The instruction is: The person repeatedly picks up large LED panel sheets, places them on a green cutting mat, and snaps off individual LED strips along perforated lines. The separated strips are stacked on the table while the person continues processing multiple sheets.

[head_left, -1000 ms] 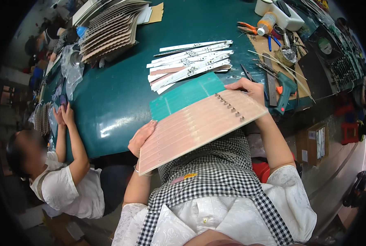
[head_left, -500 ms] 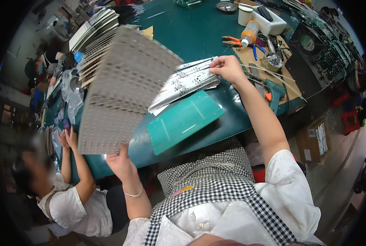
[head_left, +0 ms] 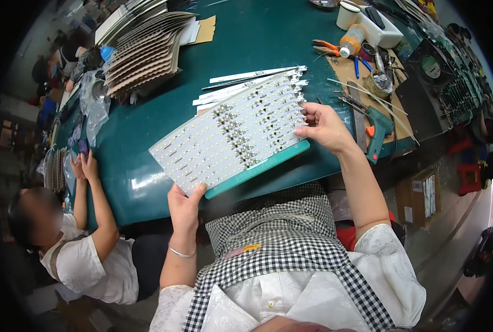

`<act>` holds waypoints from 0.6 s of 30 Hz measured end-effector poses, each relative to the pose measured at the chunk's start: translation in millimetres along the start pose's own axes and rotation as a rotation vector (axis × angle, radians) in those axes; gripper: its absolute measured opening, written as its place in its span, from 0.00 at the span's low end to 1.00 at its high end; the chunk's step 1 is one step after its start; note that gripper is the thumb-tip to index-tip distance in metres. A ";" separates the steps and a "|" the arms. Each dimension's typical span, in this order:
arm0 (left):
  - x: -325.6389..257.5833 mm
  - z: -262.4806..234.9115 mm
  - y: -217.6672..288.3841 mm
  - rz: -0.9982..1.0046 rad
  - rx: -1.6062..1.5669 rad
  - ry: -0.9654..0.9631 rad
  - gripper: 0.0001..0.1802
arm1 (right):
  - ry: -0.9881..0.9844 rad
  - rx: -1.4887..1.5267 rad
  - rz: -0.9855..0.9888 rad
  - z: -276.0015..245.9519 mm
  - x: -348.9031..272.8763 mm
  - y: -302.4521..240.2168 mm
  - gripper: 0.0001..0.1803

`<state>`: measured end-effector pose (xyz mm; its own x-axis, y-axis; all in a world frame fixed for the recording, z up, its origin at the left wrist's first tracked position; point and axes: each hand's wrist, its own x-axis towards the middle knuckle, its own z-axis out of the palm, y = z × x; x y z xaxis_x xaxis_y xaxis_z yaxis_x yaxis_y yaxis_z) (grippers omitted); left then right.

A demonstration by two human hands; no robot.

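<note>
A white LED circuit board panel (head_left: 202, 149), dotted with rows of small yellowish LEDs and a dark band of components, is held slantwise between my hands. My left hand (head_left: 185, 210) grips its lower left corner, thumb on top. At the jagged right edge, my right hand (head_left: 328, 130) pinches the panel with the thumb over the face. Under the panel's front edge shows a green board (head_left: 263, 167), its rest covered. White strips (head_left: 241, 77) poke out from behind the panel on the green table.
Brown ridged sheets (head_left: 144, 52) are stacked at the far left. Right of my hands lie a glue gun (head_left: 376, 133), orange-handled pliers (head_left: 326, 48) and a bottle (head_left: 352, 40) beside a white box (head_left: 382, 27). A co-worker (head_left: 91, 254) sits at the left, hands near the table edge.
The panel has come down from upright at the left to lie tilted before me over the green board. My right hand has left the white strips and taken hold of the panel's right edge.
</note>
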<state>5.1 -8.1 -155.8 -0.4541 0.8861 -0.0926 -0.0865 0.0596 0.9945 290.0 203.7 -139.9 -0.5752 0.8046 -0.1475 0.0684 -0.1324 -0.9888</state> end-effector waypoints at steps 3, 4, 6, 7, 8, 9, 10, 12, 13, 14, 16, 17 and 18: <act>6.4 -7.2 11.0 0.005 -0.009 -0.033 0.21 | -0.054 -0.104 0.019 -5.5 3.2 -2.3 0.23; 6.8 -7.6 17.3 0.034 -0.060 -0.007 0.21 | -0.073 -0.179 0.005 -5.0 4.6 -2.5 0.23; 13.8 -7.5 19.0 0.065 -0.112 0.059 0.20 | -0.046 -0.222 -0.022 -5.2 1.6 -10.8 0.22; 14.4 -9.9 15.9 0.058 -0.074 0.039 0.20 | -0.046 -0.232 -0.035 -2.3 -0.3 -12.6 0.22; 17.0 -13.5 7.0 0.057 -0.041 0.020 0.20 | -0.032 -0.279 -0.063 -4.7 0.3 -9.0 0.22; 17.3 -16.6 0.6 0.055 -0.008 0.001 0.19 | -0.002 -0.255 -0.105 -4.7 -2.3 -2.9 0.18; 18.3 -16.7 -1.3 0.069 -0.012 0.003 0.15 | 0.011 -0.267 -0.100 -5.7 -4.4 -1.5 0.18; 9.3 -16.5 -0.4 0.151 0.057 0.003 0.13 | 0.050 -0.337 -0.105 -7.6 -6.6 2.6 0.17; 5.4 -13.6 -1.0 0.190 0.088 -0.003 0.12 | 0.059 -0.378 -0.140 -5.5 -8.0 1.3 0.17; 1.5 -10.3 -6.8 0.249 0.062 0.042 0.09 | 0.069 -0.417 -0.176 -3.3 -9.8 -1.1 0.17; -3.4 -11.8 -16.4 0.332 0.132 0.070 0.09 | 0.120 -0.460 -0.285 -0.6 -12.2 4.1 0.16; -4.9 -11.1 -20.3 0.375 0.166 0.078 0.09 | 0.148 -0.451 -0.304 1.0 -14.4 7.3 0.16; -7.6 -6.6 -23.9 0.387 0.134 0.134 0.08 | 0.178 -0.443 -0.322 3.2 -17.2 9.5 0.15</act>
<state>4.7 -19.3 -179.2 -0.5422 0.7880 0.2915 0.2245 -0.1985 0.9540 297.9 186.7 -146.7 -0.4801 0.8543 0.1993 0.2691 0.3597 -0.8934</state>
